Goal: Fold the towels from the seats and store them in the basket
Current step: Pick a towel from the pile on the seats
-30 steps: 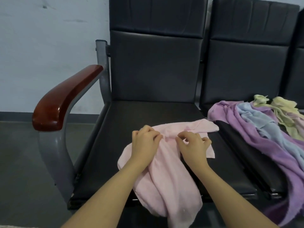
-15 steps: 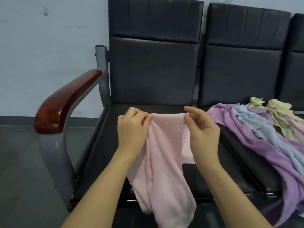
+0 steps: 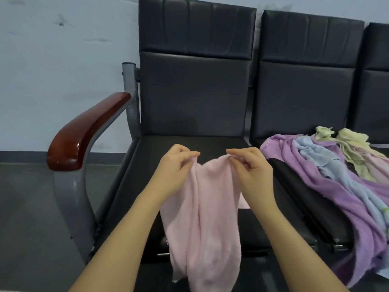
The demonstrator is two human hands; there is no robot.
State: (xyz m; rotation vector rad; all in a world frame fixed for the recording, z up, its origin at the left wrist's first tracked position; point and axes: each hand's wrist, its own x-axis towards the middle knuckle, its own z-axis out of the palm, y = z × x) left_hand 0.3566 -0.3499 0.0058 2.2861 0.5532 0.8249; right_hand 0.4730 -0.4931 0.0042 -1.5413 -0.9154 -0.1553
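A pale pink towel [image 3: 205, 224] hangs in front of the left black seat [image 3: 210, 144], held up by its top edge. My left hand [image 3: 175, 166] pinches the top edge on the left. A short way to the right, my right hand [image 3: 250, 167] pinches the same edge. The cloth sags between the two hands and drapes down past the seat's front edge. On the neighbouring seat lies a pile of loose towels: a purple towel [image 3: 336, 199], a light blue towel [image 3: 328, 167] and a yellow towel [image 3: 353, 148]. No basket is in view.
A grey metal frame with a red-brown wooden armrest [image 3: 84, 131] bounds the left seat on its left. Tall black backrests [image 3: 195, 81] stand behind the seats against a pale wall. Grey floor [image 3: 27, 218] spreads to the left.
Both hands lifted the pink towel off the left seat and now hold it by its top edge. Over the last half second the hands shifted their pinch along that edge.
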